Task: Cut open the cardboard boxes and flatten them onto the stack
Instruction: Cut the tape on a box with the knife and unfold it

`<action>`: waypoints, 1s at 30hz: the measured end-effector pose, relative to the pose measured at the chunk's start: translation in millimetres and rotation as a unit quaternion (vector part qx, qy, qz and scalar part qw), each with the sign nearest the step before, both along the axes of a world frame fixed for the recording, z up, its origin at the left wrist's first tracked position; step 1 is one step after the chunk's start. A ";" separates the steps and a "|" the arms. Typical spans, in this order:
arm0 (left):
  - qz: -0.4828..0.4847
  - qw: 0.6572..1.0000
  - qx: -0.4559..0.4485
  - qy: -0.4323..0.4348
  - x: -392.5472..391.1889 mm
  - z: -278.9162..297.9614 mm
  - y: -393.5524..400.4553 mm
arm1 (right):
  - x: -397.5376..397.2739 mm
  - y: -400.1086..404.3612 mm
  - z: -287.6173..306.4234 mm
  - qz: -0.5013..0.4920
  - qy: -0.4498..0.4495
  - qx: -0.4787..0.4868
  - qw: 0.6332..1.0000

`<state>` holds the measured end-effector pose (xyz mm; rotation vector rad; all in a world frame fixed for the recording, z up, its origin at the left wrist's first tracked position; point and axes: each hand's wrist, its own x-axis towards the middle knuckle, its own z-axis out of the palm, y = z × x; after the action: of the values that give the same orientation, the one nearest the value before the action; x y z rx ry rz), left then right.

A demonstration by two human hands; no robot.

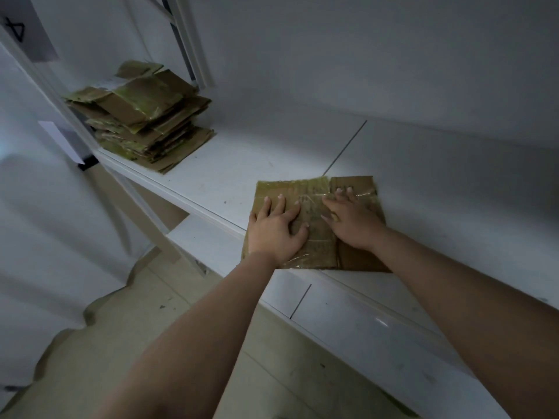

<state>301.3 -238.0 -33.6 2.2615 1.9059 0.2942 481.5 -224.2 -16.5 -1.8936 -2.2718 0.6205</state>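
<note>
your left hand (276, 229) and right hand (352, 220) lay flat, fingers spread, pressing the flattened box (314, 249) at the shelf (211, 176) front edge. the stack (142, 116) sat well apart, far-left; left hand nearer.

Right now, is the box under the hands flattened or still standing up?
Flattened. The cardboard box lies as a flat sheet on the white shelf, with the left hand and right hand pressing it, fingers spread.
</note>
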 end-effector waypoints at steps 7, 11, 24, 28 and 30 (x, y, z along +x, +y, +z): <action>0.029 0.995 0.027 -0.093 -28.3 30.2 -9.2 | 23.9 -29.8 22.1 -0.118 0.041 0.232 0.965; 0.104 0.990 0.008 -0.091 -31.8 31.2 -24.8 | 25.4 -38.7 25.7 -0.184 -0.030 0.159 0.969; 0.176 0.978 -0.061 -0.098 -21.4 19.8 -42.8 | 6.8 -45.5 12.7 -0.241 -0.029 0.062 0.968; 0.162 0.977 -0.083 -0.112 -27.6 17.6 -39.9 | 8.0 -39.4 12.4 -0.283 0.001 0.040 0.958; 0.143 0.978 -0.086 -0.123 -38.4 18.8 -33.9 | 2.8 -36.2 14.4 -0.298 0.002 0.039 0.954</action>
<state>262.8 -271.9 -14.8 1.7529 2.0307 0.4083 484.3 -260.4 -2.1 -2.3563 -1.5493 0.4298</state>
